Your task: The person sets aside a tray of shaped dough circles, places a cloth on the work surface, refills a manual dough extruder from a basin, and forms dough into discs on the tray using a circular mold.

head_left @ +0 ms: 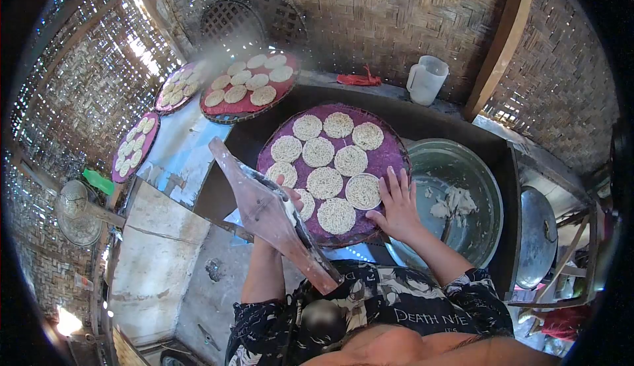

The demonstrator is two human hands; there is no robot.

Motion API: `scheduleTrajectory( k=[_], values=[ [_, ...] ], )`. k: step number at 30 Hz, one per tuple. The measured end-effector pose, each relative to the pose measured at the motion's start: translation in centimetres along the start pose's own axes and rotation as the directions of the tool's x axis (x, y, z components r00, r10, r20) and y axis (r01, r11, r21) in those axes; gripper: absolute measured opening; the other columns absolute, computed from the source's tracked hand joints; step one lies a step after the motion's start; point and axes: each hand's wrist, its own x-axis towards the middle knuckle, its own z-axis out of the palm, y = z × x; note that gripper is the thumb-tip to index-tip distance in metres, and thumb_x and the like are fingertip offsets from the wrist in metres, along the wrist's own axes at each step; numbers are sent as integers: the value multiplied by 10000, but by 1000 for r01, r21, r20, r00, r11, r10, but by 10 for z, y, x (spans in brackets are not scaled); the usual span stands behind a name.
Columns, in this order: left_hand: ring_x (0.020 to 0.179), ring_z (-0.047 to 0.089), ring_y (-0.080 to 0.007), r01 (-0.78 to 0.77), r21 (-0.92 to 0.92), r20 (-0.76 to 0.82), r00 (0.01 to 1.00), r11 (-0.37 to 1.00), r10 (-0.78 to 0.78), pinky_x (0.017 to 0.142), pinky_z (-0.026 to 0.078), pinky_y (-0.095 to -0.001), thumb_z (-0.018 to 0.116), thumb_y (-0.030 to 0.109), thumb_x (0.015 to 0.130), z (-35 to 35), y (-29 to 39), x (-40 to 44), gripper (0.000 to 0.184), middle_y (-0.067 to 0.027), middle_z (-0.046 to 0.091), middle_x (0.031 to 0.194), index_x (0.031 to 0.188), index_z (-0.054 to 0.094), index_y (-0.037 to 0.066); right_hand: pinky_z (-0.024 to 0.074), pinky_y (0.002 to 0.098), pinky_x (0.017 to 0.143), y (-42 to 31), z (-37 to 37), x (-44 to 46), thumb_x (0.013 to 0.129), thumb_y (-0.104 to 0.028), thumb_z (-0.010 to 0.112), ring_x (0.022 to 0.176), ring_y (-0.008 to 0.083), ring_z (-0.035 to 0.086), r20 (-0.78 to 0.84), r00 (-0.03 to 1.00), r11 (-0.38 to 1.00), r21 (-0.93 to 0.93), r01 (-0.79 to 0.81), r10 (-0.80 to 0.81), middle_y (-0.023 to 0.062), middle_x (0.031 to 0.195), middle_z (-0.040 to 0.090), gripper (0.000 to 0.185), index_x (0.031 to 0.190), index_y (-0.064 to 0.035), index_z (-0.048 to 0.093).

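Observation:
A round tray point(321, 234) covered in purple cloth lies before me, bearing several flat discs of squiggly pale dough strands point(324, 183). My left hand point(290, 198) grips a long wooden press point(264, 211) with a wide middle and tapered ends, tilted over the tray's left side. The press hides part of that hand and some discs. At the tray's right, my right hand point(400, 206) has its fingers spread, with thumb and forefinger beside a thin ring point(363, 191) around one disc. Whether they touch the ring is hard to tell.
A big green basin point(485, 234) with pale dough point(456, 204) and a stick stands at right. Further trays, a red one point(228, 108) among them, hold discs at upper left. A white jug point(428, 80) and red cloth point(360, 79) sit on the back ledge. A metal lid point(536, 237) leans far right.

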Motion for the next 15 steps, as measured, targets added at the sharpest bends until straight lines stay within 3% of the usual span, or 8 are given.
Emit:
scheduleTrajectory(
  k=[6, 8, 9, 11, 12, 13, 14, 15],
  values=[
    [642, 583, -171, 10, -31, -4, 1000, 999, -10, 1036, 185, -457, 672, 186, 699, 7, 0, 0, 193, -19, 535, 625, 682, 509, 84, 50, 563, 1020, 1, 0, 4, 753, -603, 465, 1312, 392, 18, -16, 1000, 1000, -17, 23, -24, 181, 1422, 106, 835, 1300, 10, 317],
    [660, 584, -197, -24, -32, 93, 995, 999, 27, 884, 290, -416, 621, 209, 748, -5, -8, 2, 258, -62, 547, 707, 879, 456, 60, 54, 565, 1019, -1, 0, 4, 752, -599, 469, 1311, 394, 25, 20, 999, 999, -32, 26, -25, 182, 1420, 113, 823, 1303, -6, 321],
    [681, 585, -222, -59, -17, 176, 982, 998, 61, 734, 391, -371, 571, 228, 797, -29, -23, 7, 380, -106, 560, 790, 1080, 404, 37, 57, 566, 1018, -1, 0, 4, 751, -598, 470, 1310, 394, 28, 38, 999, 999, -39, 28, -27, 183, 1419, 116, 818, 1304, -14, 323],
    [701, 587, -247, -81, 62, 221, 973, 995, 65, 577, 493, -322, 522, 245, 845, -43, -28, 8, 526, -153, 572, 878, 1283, 346, 12, 73, 573, 1013, -2, -7, 4, 762, -556, 488, 1306, 399, 53, -26, 1000, 1000, 15, 4, -4, 180, 1412, 140, 755, 1289, -31, 360],
    [700, 588, -246, -63, 127, 180, 983, 990, 40, 570, 494, -317, 523, 244, 845, -41, -24, 6, 530, -157, 571, 884, 1285, 341, 11, 81, 577, 1011, -1, -10, 6, 767, -535, 497, 1303, 401, 66, -56, 998, 999, 42, -6, 8, 179, 1409, 153, 724, 1281, -40, 379],
    [691, 587, -232, -53, 138, 134, 990, 989, 34, 644, 451, -333, 549, 225, 819, -34, -17, 3, 456, -134, 564, 842, 1184, 367, 23, 95, 580, 1007, 3, -10, 9, 765, -493, 518, 1297, 402, 90, -119, 992, 997, 72, -20, 29, 176, 1400, 179, 651, 1233, -48, 432],
    [682, 585, -218, -41, 149, 88, 996, 988, 28, 718, 409, -349, 576, 205, 792, -27, -11, 1, 384, -112, 557, 801, 1083, 393, 35, 109, 583, 1003, 9, -8, 12, 763, -451, 539, 1291, 404, 114, -181, 982, 994, 103, -34, 52, 173, 1391, 205, 579, 1184, -57, 485],
    [664, 582, -191, -43, 108, 39, 998, 993, 39, 873, 323, -384, 629, 169, 738, -8, -3, 0, 250, -64, 542, 713, 878, 451, 61, 123, 586, 999, 13, -6, 16, 761, -409, 560, 1285, 406, 139, -241, 967, 990, 135, -46, 78, 170, 1382, 231, 508, 1135, -66, 539]
  ],
)
